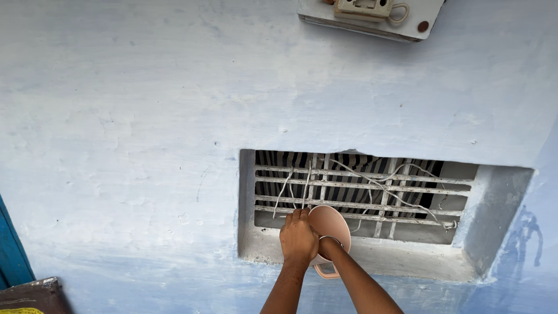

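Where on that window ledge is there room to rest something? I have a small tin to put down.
Bare ledge runs right of the pink cup, below the grille as far as the recess's right wall. A narrower strip lies left of the left hand. The middle is crowded: both hands, the cup and white cords looped through the bars.

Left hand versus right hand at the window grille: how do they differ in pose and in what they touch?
The left hand is in full view, knuckles to the camera, fingers up at the grille bars and white cord. The right hand is mostly hidden behind the pink cup, only wrist and forearm showing. The left hand presses on the cup's side; the right hand's grip cannot be seen. Both reach up to one spot.
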